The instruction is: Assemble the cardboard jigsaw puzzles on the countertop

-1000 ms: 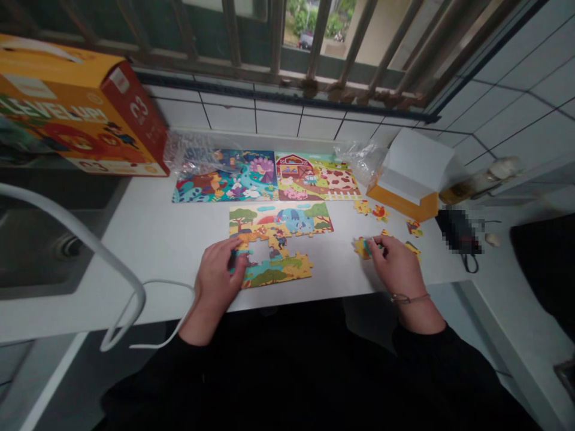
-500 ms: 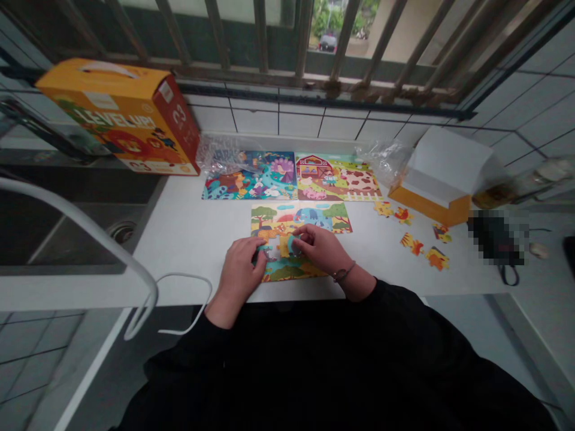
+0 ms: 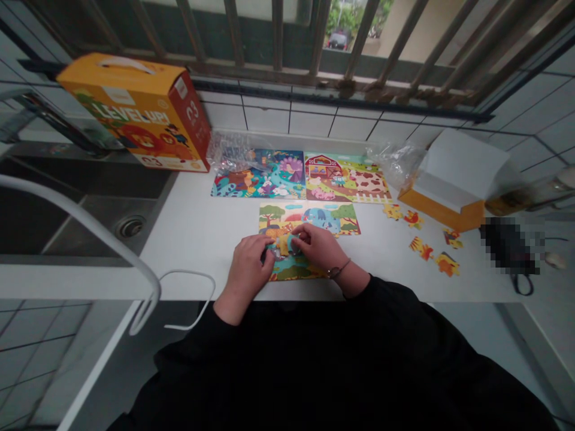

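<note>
A yellow and teal puzzle piece (image 3: 284,244) is pinched in my right hand (image 3: 317,248), over the middle of a savanna jigsaw puzzle (image 3: 309,218). My left hand (image 3: 250,263) rests at the puzzle's left edge, thumb and fingers apart, fingertips touching the board beside the piece. Trees and a blue elephant show along the puzzle's upper part; my hands hide some of its middle. Loose puzzle pieces (image 3: 447,263), several in yellow and orange, lie on the counter to the right.
Behind lie a night-forest puzzle (image 3: 269,179) and a farm puzzle (image 3: 332,176), with crumpled clear plastic (image 3: 395,161) near them. An orange box (image 3: 148,120) stands at the back left by the sink (image 3: 90,209). An opened box (image 3: 453,173) and a white cable (image 3: 112,245) flank the area.
My right hand has brought the puzzle piece slightly leftward and lower over the gap in the puzzle. The whole view has shifted a little; the left hand stays at the puzzle's edge.
</note>
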`<state>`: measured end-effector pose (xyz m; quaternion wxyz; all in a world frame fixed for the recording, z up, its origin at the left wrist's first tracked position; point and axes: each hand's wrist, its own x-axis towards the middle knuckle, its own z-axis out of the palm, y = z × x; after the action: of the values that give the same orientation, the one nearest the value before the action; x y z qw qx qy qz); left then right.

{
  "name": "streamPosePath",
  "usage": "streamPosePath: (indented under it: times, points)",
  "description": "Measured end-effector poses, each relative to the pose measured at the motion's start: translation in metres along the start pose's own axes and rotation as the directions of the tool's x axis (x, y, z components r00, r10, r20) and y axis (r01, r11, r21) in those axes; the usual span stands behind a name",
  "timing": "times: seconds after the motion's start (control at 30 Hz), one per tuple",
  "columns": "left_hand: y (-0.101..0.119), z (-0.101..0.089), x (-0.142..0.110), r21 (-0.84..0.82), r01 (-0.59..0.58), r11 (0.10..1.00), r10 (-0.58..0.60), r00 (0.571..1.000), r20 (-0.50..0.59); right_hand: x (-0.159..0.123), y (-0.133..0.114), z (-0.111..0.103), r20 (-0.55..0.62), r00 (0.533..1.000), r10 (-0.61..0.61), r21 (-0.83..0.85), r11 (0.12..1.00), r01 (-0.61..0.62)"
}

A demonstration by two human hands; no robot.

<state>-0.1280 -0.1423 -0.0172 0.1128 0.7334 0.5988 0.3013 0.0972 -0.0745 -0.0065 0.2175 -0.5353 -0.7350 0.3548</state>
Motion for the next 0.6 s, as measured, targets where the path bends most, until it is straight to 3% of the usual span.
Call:
streamPosePath:
  times: [0.17, 0.33, 0.6]
  points:
    - [-0.0010, 0.0008, -0.0004, 0.001, -0.012, 1.000, 0.012, 1.000, -0.006, -0.0013, 0.0028, -0.0022, 0.034, 0.996, 0.079, 0.185, 0.979, -0.083]
    - [-0.0023, 0.0021, -0.0006, -0.015, -0.015, 1.000, 0.015, 1.000, -0.012, -0.0051, 0.0028, -0.0037, 0.064, 0.974, 0.217, 0.506, 0.834, -0.219]
    - [-0.0013, 0.0015, -0.0001, -0.009, -0.012, 1.000, 0.012, 1.000, -0.015, -0.0049, 0.0003, -0.0078, 0.035, 0.977, 0.209, 0.385, 0.900, -0.206]
